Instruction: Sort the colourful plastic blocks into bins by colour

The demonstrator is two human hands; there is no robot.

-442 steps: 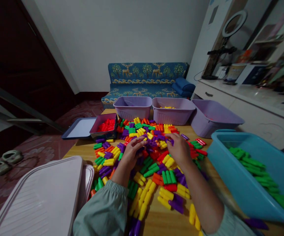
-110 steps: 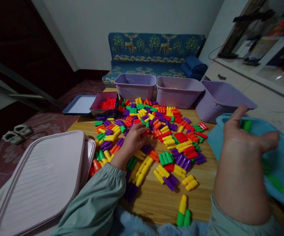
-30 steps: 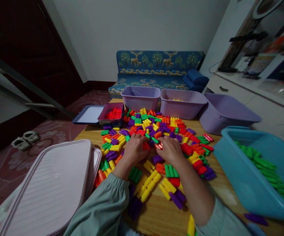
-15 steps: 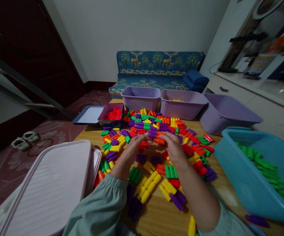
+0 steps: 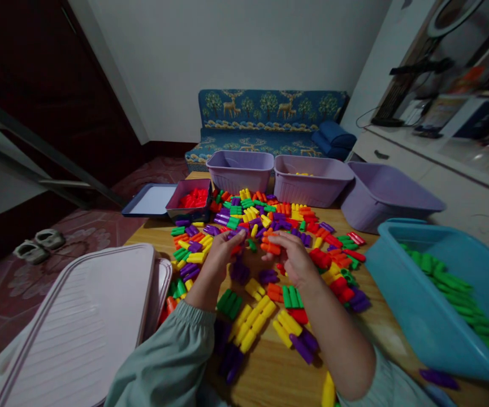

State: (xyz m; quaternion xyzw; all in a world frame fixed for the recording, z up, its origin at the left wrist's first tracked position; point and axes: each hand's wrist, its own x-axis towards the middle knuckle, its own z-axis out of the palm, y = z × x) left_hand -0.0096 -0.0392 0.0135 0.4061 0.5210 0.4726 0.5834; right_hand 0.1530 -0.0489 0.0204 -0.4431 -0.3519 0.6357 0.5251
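Observation:
Many small plastic blocks (image 5: pixel 265 271) in red, orange, yellow, green and purple lie spread over the wooden table (image 5: pixel 269 367). Both my hands hover over the middle of the pile, a little apart. My left hand (image 5: pixel 221 254) has its fingers pinched on a small red block (image 5: pixel 236 249). My right hand (image 5: pixel 295 261) is closed on a joined row of orange blocks (image 5: pixel 270 247), held just above the table. Purple blocks (image 5: pixel 267 276) lie right under my hands.
Three purple bins (image 5: pixel 239 169) (image 5: pixel 312 183) (image 5: pixel 390 198) stand along the far edge. A small box of red blocks (image 5: pixel 191 199) and a blue lid (image 5: pixel 148 200) sit far left. A blue bin (image 5: pixel 422 316) with green blocks is on the right, a pink lidded box (image 5: pixel 78 322) near left.
Both hands lifted from the pile and drew slightly apart; the orange row came up with my right hand. Earlier my right hand was over the blue bin.

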